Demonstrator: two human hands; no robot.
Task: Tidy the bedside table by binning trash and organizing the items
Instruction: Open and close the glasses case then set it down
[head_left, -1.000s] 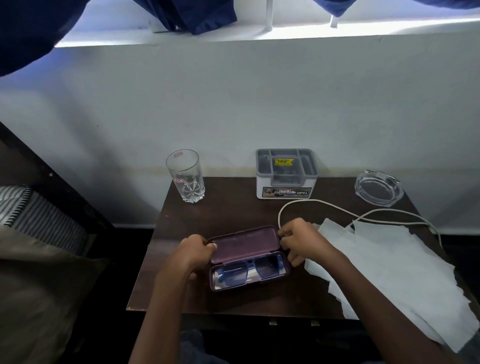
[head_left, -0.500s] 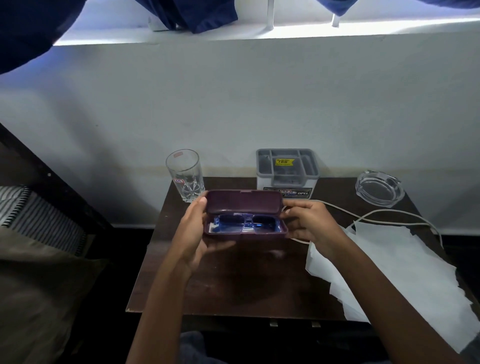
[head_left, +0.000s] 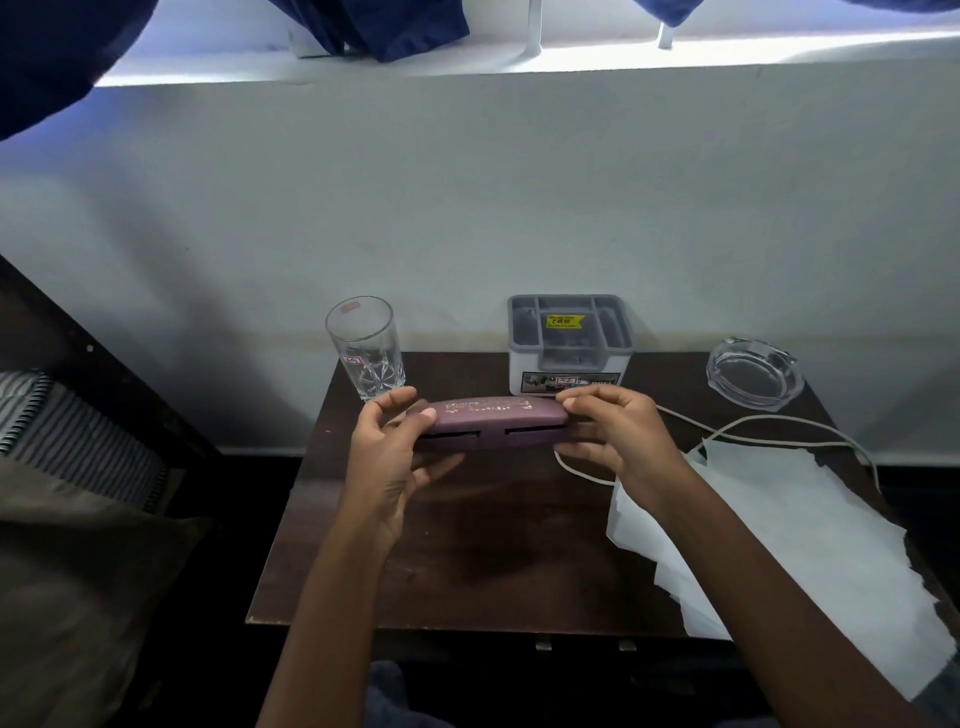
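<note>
A purple glasses case is closed and held level above the dark wooden bedside table. My left hand grips its left end, thumb on the lid. My right hand holds its right end with fingertips on top. The glasses inside are hidden. White tissue sheets lie crumpled over the table's right side, partly under my right forearm.
At the back of the table stand a clear drinking glass, a grey organiser box and a glass ashtray. A white cable loops across the right. A bed with a striped pillow lies on the left.
The case was open on the table with glasses showing; both hands lifted it toward the back and the lid is now closed.
</note>
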